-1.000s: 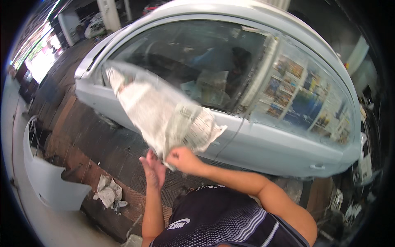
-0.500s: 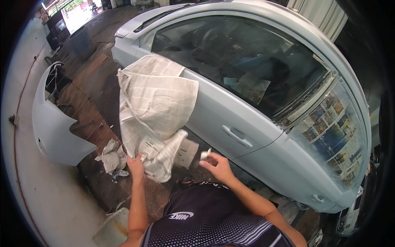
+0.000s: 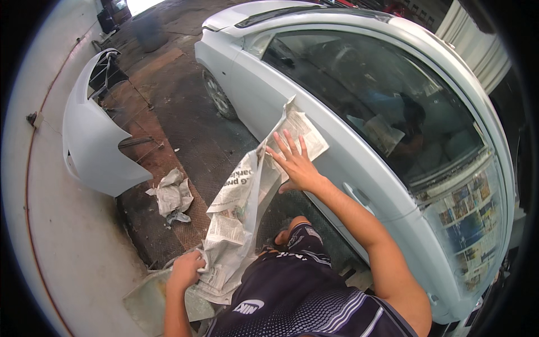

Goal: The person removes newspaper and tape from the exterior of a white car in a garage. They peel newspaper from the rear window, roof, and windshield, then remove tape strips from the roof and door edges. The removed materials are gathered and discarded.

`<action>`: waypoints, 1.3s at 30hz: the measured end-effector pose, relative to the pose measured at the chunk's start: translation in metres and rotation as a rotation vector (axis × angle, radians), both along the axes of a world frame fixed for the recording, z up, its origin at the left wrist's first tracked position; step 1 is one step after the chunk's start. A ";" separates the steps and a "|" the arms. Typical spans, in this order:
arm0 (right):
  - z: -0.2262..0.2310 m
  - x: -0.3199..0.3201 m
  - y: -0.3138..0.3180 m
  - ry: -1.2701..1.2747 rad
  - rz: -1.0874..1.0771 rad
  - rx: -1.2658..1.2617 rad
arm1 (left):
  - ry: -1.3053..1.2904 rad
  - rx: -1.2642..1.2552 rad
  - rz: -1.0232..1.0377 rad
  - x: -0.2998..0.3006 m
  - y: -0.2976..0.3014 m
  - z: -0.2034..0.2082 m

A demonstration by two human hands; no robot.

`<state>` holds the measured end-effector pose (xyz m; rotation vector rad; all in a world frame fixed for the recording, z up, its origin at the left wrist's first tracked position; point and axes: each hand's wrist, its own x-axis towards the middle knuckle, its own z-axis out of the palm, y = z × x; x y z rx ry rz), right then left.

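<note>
A long, creased sheet of newspaper [image 3: 231, 224] stretches from my lower left up toward the side of a pale grey car [image 3: 331, 149]. My left hand [image 3: 185, 269] is closed round its near lower end, fingers curled into the paper. Farther up, my right hand [image 3: 297, 167] has its fingers spread over the sheet's upper part, which lies in front of the car's door. From this view I cannot tell whether the paper touches the door.
A detached pale grey bumper [image 3: 98, 149] stands by the left wall. Crumpled newspaper [image 3: 173, 194] lies on the mesh-patterned floor, with a dull translucent container [image 3: 143, 297] near my left forearm. Newspaper covers the car's side window [image 3: 469, 224] at right. A dark barrel [image 3: 149, 32] stands far off.
The newspaper, bunched up and hanging before, is now drawn out lengthwise. My left hand moved down nearer my body; my right hand, earlier pinching a small white wad, moved up and spread its fingers.
</note>
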<state>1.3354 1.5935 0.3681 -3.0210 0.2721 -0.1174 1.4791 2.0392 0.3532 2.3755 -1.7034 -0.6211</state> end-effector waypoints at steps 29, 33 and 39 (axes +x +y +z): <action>-0.133 0.290 -0.007 0.305 0.074 1.531 | 1.403 -0.790 1.101 0.189 -0.262 -0.074; -0.144 0.303 -0.008 0.347 -0.060 0.979 | 0.953 -0.854 1.006 0.215 -0.279 -0.104; -0.155 0.323 0.033 0.062 -0.623 0.941 | 0.672 -0.885 0.803 0.256 -0.281 -0.102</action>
